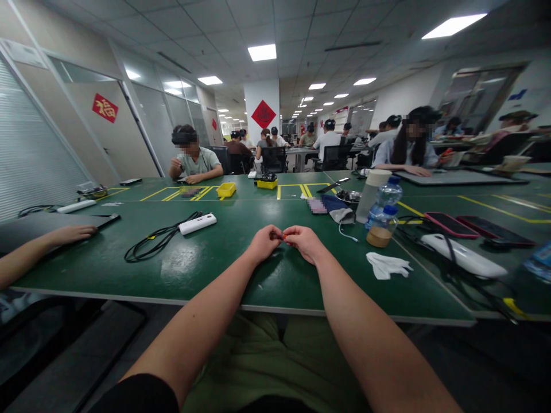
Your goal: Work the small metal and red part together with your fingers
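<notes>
Facing a glossy green tabletop [232, 275] marked with yellow tape. Seeing, to the left, a white oblong plastic device [197, 224] with a looped black cable [152, 244], lying well apart from the working spot, and beyond it another person's hand [71, 233] resting on a flat grey panel. Seeing, straight ahead, a shallow yellow plastic tray [226, 190] standing well apart; to the right, a crumpled white cloth [387, 266] lying near a short clear bottle with a blue cap and brown contents [379, 235].

Stretching both bare forearms over the table edge, converging inward. Curling the left hand [264, 243] and the right hand [305, 243], nearly joining fingertips. Pinching a tiny red piece [285, 236] in the right fingertips, between both hands, partly hidden; drawing the left fingertips together too, their hold being impossible to tell.
</notes>
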Motion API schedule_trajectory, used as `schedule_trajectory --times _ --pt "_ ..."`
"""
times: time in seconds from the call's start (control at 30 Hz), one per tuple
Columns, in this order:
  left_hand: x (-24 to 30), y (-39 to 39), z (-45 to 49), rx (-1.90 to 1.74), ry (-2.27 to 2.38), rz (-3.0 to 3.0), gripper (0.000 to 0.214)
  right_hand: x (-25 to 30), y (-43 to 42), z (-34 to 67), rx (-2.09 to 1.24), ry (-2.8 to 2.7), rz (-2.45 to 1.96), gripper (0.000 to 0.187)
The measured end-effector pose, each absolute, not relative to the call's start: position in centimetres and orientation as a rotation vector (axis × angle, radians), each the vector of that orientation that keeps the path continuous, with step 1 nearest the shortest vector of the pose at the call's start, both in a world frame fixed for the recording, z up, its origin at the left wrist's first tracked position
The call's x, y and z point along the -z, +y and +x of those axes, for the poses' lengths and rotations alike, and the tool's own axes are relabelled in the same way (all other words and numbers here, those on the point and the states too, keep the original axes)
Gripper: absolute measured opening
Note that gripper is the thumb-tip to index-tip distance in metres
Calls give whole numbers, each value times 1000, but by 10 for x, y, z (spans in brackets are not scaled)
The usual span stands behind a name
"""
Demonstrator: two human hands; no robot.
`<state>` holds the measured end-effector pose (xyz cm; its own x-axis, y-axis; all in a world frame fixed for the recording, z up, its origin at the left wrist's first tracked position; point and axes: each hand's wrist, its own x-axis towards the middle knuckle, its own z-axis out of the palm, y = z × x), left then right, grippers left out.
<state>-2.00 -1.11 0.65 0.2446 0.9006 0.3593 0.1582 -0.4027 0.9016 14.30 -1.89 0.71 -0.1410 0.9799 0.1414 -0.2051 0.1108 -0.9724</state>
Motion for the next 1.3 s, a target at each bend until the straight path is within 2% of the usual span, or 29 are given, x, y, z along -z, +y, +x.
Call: schedule_trajectory --times 0.27,0.43,0.67,0.83,0.97,1.3 --pt "-10 -15 -19 -1196 985 1803 18 -6 -17 144 -1327 -1222 -878 21" --pt "-14 -19 -18 -1168 925 1788 28 -6 -16 144 -1343 -1175 -860 18" --pt "-15 -18 -22 -1236 940 1628 21 -11 -20 144 -1348 -1140 -879 25" --pt "-12 -17 -23 -1218 890 1534 29 -11 -21 145 -1348 -1137 -905 18" --pt "-11 -15 -24 -1224 887 1473 24 -11 -20 145 -1353 -1140 -886 15" --pt "-7 -12 -24 -1207 871 1410 27 -11 -20 145 -1314 -1162 -919 22"
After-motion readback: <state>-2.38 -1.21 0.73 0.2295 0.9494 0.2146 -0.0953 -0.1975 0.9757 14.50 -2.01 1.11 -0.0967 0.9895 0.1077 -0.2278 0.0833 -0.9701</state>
